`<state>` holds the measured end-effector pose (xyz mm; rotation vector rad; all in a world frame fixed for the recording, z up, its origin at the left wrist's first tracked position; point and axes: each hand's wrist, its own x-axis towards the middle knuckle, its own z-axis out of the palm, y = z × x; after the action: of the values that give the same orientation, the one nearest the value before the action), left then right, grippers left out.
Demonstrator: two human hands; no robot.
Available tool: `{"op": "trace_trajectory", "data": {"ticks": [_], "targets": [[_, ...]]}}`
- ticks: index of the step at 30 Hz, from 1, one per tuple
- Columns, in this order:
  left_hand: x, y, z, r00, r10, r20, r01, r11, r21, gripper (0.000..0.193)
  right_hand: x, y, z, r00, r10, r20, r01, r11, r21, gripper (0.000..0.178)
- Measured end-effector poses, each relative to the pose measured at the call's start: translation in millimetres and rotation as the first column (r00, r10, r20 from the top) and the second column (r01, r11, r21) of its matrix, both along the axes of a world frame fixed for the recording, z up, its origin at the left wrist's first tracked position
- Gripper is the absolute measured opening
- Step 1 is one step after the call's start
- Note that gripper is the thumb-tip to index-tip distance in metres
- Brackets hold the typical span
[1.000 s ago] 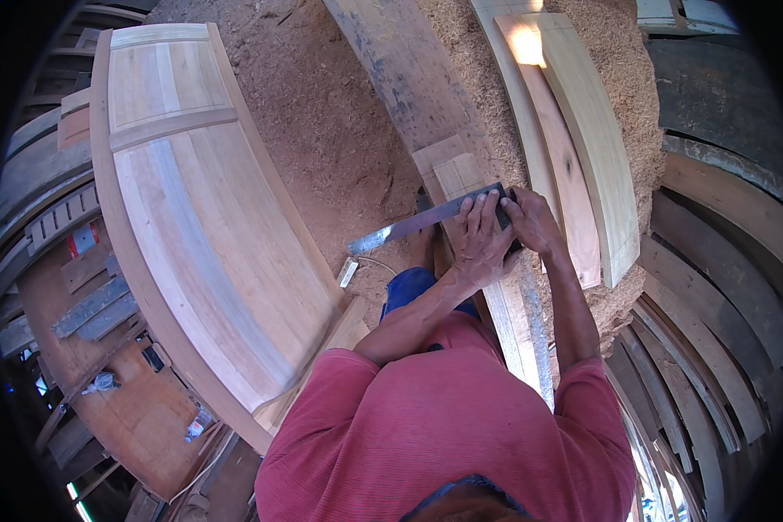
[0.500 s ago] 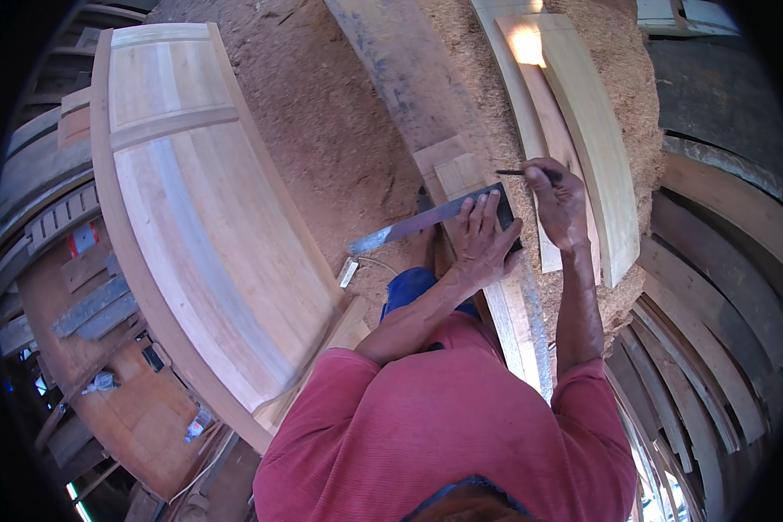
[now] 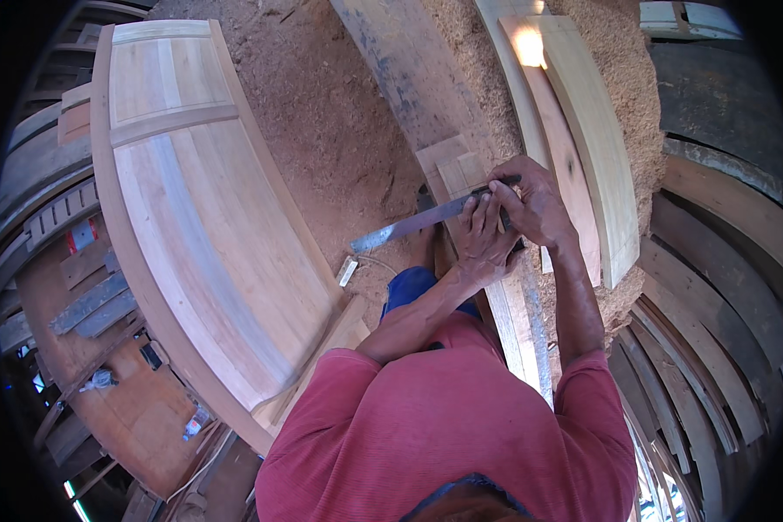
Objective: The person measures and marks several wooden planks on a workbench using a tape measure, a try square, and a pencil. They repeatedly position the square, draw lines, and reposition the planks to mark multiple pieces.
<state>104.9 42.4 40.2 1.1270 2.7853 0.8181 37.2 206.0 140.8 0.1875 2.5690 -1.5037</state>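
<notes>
My left hand (image 3: pixel 482 239) grips a try square (image 3: pixel 403 227) near its dark stock, holding it across a wooden piece (image 3: pixel 461 174) on the bench. The metal blade sticks out to the left, past the wood. Pinched in my right hand (image 3: pixel 538 202) is a thin dark pencil (image 3: pixel 506 181), low at the blade's far edge beside my left fingers. Its tip is hard to make out there. My right fingers partly cover the stock.
A long panelled wooden door (image 3: pixel 209 200) lies at left. Pale planks (image 3: pixel 596 148) rest on sawdust (image 3: pixel 639 130) at right. The bench plank (image 3: pixel 400 70) runs away from me. Stacked boards (image 3: pixel 713 226) line the right side. A small white object (image 3: pixel 347 271) lies near the door.
My right hand has moved left and down onto the square, bringing the pencil from above the stock to the blade's edge. The left hand stays nearly in place on the square.
</notes>
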Motion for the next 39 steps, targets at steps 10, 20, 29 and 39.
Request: {"op": "trace_trajectory", "data": {"ticks": [10,20,29,39], "targets": [[1,0,-3,0.999,0.018,0.027,-0.02,0.998,0.059,0.069,-5,8,1,1.0,-0.029,0.008,0.028,0.998,0.048,0.021],[2,2,-7,1.0,-0.008,-0.013,0.007,0.996,-0.094,0.069,-8,-15,-1,0.989,0.044,0.142,-0.032,0.996,-0.087,0.02],[-5,-2,4,1.0,-0.018,0.001,0.018,1.0,0.0,0.069,11,17,-42,0.993,0.073,0.089,-0.103,0.907,0.407,0.02],[8,-44,28,0.797,-0.556,0.237,0.554,0.829,0.079,0.088,131,36,-86,0.81,-0.513,0.285,0.565,0.813,-0.141,0.036]]}}
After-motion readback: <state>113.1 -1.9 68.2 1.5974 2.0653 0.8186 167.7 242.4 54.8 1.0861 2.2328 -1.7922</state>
